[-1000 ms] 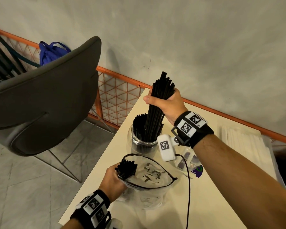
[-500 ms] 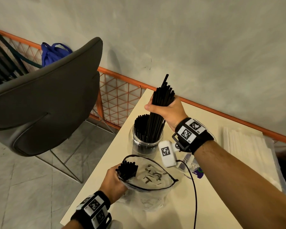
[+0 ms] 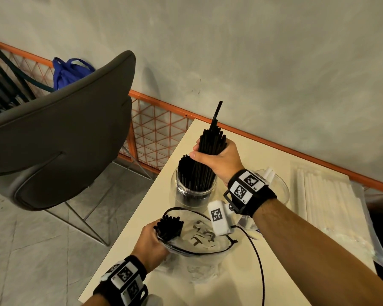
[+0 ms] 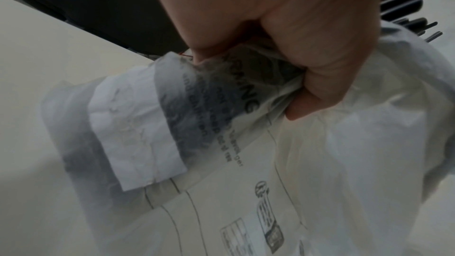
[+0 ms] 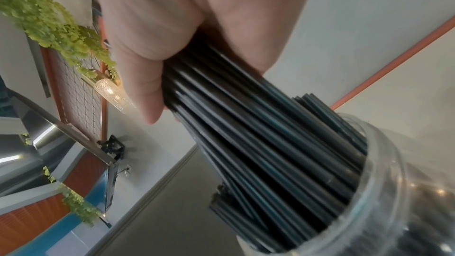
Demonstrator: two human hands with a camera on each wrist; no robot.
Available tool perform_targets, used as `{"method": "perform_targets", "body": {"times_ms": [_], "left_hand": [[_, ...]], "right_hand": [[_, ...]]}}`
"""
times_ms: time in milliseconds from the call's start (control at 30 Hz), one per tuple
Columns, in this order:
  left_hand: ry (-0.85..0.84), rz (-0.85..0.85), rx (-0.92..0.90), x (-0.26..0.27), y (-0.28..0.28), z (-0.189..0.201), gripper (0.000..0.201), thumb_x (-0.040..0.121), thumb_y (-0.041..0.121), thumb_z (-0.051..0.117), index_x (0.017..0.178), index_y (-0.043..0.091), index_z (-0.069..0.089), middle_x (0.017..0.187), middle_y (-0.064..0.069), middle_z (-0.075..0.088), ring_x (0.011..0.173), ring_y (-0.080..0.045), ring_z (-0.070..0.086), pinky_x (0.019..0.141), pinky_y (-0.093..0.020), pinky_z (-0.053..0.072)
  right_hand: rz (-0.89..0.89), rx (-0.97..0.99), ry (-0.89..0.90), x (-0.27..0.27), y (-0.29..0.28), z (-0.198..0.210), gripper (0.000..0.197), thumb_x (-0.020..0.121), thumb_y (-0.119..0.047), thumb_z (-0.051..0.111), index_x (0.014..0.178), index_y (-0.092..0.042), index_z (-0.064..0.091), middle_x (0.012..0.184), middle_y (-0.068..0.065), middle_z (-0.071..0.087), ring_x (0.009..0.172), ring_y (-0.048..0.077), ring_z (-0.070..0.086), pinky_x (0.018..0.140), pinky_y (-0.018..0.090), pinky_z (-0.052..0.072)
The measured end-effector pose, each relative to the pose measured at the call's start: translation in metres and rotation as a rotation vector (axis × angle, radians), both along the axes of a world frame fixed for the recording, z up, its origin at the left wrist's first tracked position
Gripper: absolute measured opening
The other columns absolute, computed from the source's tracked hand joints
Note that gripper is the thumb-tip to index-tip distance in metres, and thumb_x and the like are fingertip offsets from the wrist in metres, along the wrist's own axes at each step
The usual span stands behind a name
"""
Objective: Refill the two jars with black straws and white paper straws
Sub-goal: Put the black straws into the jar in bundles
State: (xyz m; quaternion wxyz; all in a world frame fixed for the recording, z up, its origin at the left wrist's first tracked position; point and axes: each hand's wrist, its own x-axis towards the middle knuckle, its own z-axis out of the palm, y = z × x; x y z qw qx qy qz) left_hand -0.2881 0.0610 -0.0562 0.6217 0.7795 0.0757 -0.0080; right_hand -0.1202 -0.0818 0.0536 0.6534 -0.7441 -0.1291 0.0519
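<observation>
Cream counter (image 3: 142, 217) beside grey wall: right hand (image 3: 219, 160), grip closed round bundle of black plastic straws (image 3: 210, 146), lowering into clear glass jar (image 3: 195, 193); left hand (image 3: 152, 244) clutching translucent plastic bag (image 3: 199, 246). Next: release, then white paper straws (image 3: 325, 199).

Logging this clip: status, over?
Right hand grips black straw bundle, lower ends in jar. Left hand holds plastic bag. Nothing blocking.

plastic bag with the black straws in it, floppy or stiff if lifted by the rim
Probably floppy: the plastic bag crumples where the left hand grips it. Likely light, since few black straws remain. It may sag and spill them if tilted.
</observation>
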Motion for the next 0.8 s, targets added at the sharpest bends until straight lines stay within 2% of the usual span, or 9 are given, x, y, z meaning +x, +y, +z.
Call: {"method": "perform_targets", "body": {"times_ms": [133,267,367,433,533,567,633,700,800], "left_hand": [[0.005,0.008,-0.001,0.001,0.0,-0.002,0.01,0.066,0.024,0.072,0.074,0.019,0.068,0.07,0.019,0.07,0.066,0.004,0.061,0.061,-0.007,0.045],[0.025,-0.007,0.011,0.001,0.002,-0.004,0.013,0.075,0.006,0.075,0.075,0.017,0.068,0.069,0.017,0.07,0.064,0.004,0.06,0.059,-0.008,0.045],[0.02,-0.014,0.013,0.0,0.001,-0.002,0.017,0.075,0.003,0.074,0.074,0.019,0.068,0.069,0.018,0.07,0.064,0.004,0.061,0.06,-0.009,0.046],[0.015,-0.012,0.014,0.0,0.001,-0.001,0.02,0.075,0.003,0.074,0.074,0.022,0.067,0.069,0.021,0.069,0.066,0.006,0.061,0.061,-0.008,0.045],[0.008,-0.006,0.01,0.0,0.001,-0.002,0.016,0.073,0.01,0.076,0.074,0.024,0.067,0.071,0.021,0.07,0.066,0.006,0.061,0.061,-0.008,0.046],[0.013,-0.001,0.002,0.0,0.002,-0.002,0.011,0.07,0.016,0.076,0.075,0.023,0.068,0.072,0.019,0.071,0.066,0.005,0.062,0.061,-0.009,0.047],[0.027,0.012,-0.006,0.0,0.002,-0.002,0.012,0.064,0.026,0.072,0.076,0.022,0.069,0.074,0.016,0.071,0.066,0.003,0.062,0.059,-0.011,0.049],[0.032,0.014,-0.018,0.001,0.002,-0.002,0.015,0.062,0.03,0.071,0.076,0.023,0.069,0.074,0.016,0.072,0.066,0.002,0.062,0.059,-0.012,0.049],[0.04,0.002,-0.014,0.002,0.001,-0.004,0.022,0.061,0.036,0.07,0.076,0.02,0.07,0.077,0.008,0.072,0.062,-0.001,0.061,0.057,-0.019,0.052]], "right_hand": [[-0.017,-0.069,0.019,-0.003,0.002,-0.011,0.022,0.072,0.001,0.082,0.089,-0.004,0.07,0.092,0.008,0.074,0.09,0.02,0.07,0.087,0.025,0.055],[0.011,-0.091,0.041,-0.005,0.003,-0.018,0.036,0.069,-0.002,0.085,0.1,-0.009,0.068,0.093,0.005,0.074,0.093,0.02,0.071,0.093,0.034,0.055],[0.007,-0.111,-0.017,-0.003,0.001,-0.013,0.045,0.068,-0.004,0.086,0.105,-0.017,0.065,0.097,0.002,0.073,0.095,0.015,0.069,0.09,0.028,0.055],[-0.01,-0.121,-0.056,-0.003,0.0,-0.009,0.053,0.067,-0.009,0.087,0.11,-0.027,0.062,0.102,-0.003,0.071,0.098,0.011,0.067,0.091,0.03,0.054],[0.016,-0.104,-0.096,-0.005,-0.001,-0.01,0.063,0.067,-0.017,0.086,0.118,-0.04,0.056,0.112,-0.006,0.067,0.102,0.017,0.067,0.096,0.042,0.054],[0.018,-0.097,-0.111,-0.006,-0.001,-0.011,0.064,0.069,-0.018,0.085,0.12,-0.042,0.055,0.113,-0.006,0.067,0.102,0.018,0.067,0.096,0.045,0.054],[0.005,-0.102,-0.156,-0.008,-0.001,-0.011,0.063,0.074,-0.021,0.083,0.123,-0.045,0.052,0.114,-0.009,0.066,0.101,0.017,0.067,0.096,0.046,0.053],[0.013,-0.132,-0.218,-0.008,0.0,-0.009,0.056,0.081,-0.022,0.077,0.125,-0.045,0.052,0.118,-0.014,0.064,0.105,0.013,0.064,0.098,0.044,0.052],[0.094,-0.277,-0.317,-0.004,0.002,-0.008,0.051,0.092,-0.02,0.065,0.137,-0.035,0.047,0.136,-0.016,0.055,0.121,0.004,0.055,0.106,0.026,0.044]]}}
